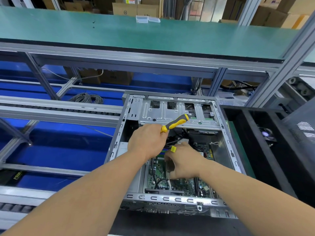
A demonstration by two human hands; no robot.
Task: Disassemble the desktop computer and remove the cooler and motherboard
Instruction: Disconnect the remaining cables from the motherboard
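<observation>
An open desktop case [170,199] lies on its side with the green motherboard [180,184] exposed inside. My left hand [147,141] grips a yellow and grey screwdriver [176,123] whose handle points up and right over the silver drive cage [170,109]. My right hand [183,161] is down over the board's middle, fingers curled round a metallic part [170,166] with a small yellow piece [173,149] at its top. What that part is stays partly hidden by the hand.
A black side panel and a small fan [265,134] lie to the right of the case. Blue conveyor belts with aluminium rails [59,113] run to the left. A green shelf [136,34] spans above, holding clear plastic boxes [147,19]. A grey cable coil [88,97] lies behind.
</observation>
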